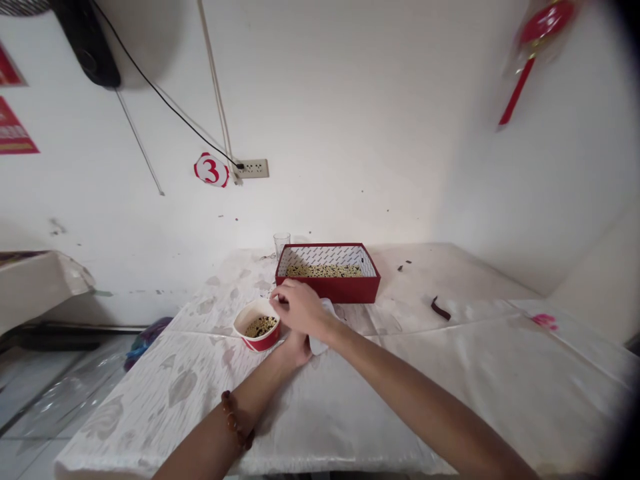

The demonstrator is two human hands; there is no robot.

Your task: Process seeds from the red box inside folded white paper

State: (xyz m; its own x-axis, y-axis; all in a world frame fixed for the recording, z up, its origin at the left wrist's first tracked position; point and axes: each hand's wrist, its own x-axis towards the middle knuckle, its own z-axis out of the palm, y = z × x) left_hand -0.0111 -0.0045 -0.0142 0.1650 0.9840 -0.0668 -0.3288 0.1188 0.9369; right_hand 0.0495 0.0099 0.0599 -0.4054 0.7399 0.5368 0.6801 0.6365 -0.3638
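Head view. Your right hand (300, 308) reaches across your body to the near right rim of the red paper bowl (257, 329), its fingers curled together at the rim; whether they pinch anything cannot be told. Your left hand (296, 348) lies beneath the right one, flat on the table (450, 373), mostly covered by it, so its grip cannot be told. A bead bracelet (237, 421) circles your left wrist. A white object (320, 340), perhaps paper or a cup, shows just right of the two hands, touching them.

The bowl stands on the pale leaf-patterned cloth, left of centre, and holds dark and light grains. Just behind the hands stands a red box (330, 287) with a white patterned lining, a layer of mixed grains on its floor. A clear glass (281, 243) stands at the box's far left corner. A dark strip (441, 309) lies on the cloth to the right, well apart from the box. On the wall: a socket (253, 168) and a round tag marked 3 (211, 170).
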